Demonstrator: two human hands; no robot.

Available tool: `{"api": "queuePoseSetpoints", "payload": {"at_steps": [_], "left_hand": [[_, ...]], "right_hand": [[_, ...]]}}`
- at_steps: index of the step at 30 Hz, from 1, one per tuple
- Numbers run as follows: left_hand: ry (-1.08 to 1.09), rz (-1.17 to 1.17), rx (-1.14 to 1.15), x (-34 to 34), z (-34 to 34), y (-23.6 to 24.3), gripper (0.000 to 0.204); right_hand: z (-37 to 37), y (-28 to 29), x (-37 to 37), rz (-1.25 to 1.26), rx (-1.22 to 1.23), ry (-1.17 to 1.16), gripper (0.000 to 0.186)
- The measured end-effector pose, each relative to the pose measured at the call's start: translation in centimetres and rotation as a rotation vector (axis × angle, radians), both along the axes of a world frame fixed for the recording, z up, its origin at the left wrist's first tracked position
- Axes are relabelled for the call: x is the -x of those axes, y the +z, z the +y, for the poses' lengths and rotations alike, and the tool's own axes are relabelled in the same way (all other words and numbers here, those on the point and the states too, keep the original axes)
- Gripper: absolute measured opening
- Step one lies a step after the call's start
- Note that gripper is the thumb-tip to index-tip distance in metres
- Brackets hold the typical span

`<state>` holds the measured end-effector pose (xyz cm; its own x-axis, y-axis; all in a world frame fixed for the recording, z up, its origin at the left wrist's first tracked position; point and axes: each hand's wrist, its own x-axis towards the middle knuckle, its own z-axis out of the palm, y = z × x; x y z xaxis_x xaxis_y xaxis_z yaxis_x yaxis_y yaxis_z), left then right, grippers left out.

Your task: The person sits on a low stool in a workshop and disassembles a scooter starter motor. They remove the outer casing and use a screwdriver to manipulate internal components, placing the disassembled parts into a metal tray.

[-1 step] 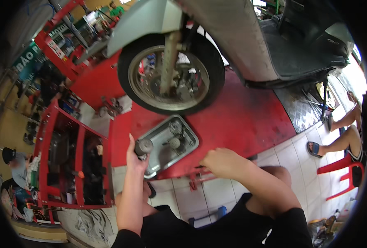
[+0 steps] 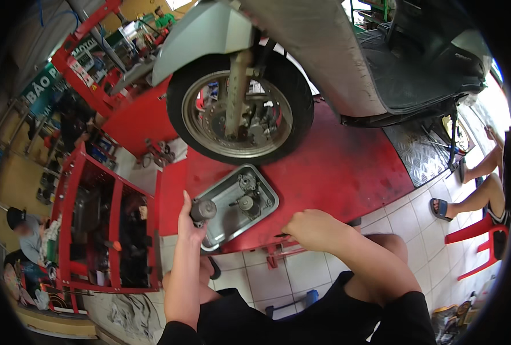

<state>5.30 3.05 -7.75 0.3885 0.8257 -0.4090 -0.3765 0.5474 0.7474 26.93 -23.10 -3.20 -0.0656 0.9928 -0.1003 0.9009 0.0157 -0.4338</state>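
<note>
A grey, cylindrical metal machine part point(image 2: 205, 211) is in my left hand point(image 2: 191, 229), above the left side of a metal tray point(image 2: 274, 202). My fingers wrap it from below, and the thumb points up beside it. Inside the tray lie a round metal part point(image 2: 247, 183) and another cylindrical part point(image 2: 248, 204). My right hand point(image 2: 313, 231) is closed in a fist to the right of the tray, near the front edge of the red platform point(image 2: 353, 167). A small dark tip pokes out from it; the rest is hidden by the fingers.
A scooter point(image 2: 330, 63) stands on the platform, its front wheel point(image 2: 180, 123) just beyond the tray. On the left is a red metal rack point(image 2: 115, 230), with a person in a cap point(image 2: 31, 236) past it. Another person's sandalled foot point(image 2: 439, 208) and a red chair point(image 2: 477, 231) are at right.
The whole scene sits slightly lower and farther right in the picture, and it looks sharper. Both hands keep the same hold.
</note>
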Motion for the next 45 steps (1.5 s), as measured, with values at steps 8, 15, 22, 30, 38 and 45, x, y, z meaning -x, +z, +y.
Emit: {"api": "queuePoseSetpoints", "payload": {"at_steps": [8, 15, 22, 30, 38, 45], "left_hand": [[-0.357, 1.137, -0.915, -0.4, 4.7, -2.7, 0.056], [-0.855, 1.582, -1.168, -3.6, 6.1, -4.8, 0.081], [-1.143, 1.642, -1.158, -3.9, 6.6, -7.2, 0.09], [-1.164, 1.568, -1.137, -2.2, 7.6, -7.6, 0.096], [-1.209, 1.572, -1.14, -1.0, 7.3, -7.6, 0.098], [-1.077, 1.531, -1.103, 0.5, 7.3, -7.9, 0.094]], "right_hand": [[-2.1, 0.8, -1.4, -0.009, -0.048, -0.046, 0.008], [-1.1, 1.7, -0.9, 0.031, 0.047, -0.023, 0.009], [-1.2, 1.8, -1.3, -0.007, 0.165, -0.07, 0.015], [-1.6, 2.1, -1.6, 0.015, 0.164, -0.077, 0.015], [-1.6, 2.0, -1.5, 0.008, 0.176, -0.084, 0.015], [-1.3, 2.2, -1.3, 0.014, 0.193, -0.078, 0.016]]}}
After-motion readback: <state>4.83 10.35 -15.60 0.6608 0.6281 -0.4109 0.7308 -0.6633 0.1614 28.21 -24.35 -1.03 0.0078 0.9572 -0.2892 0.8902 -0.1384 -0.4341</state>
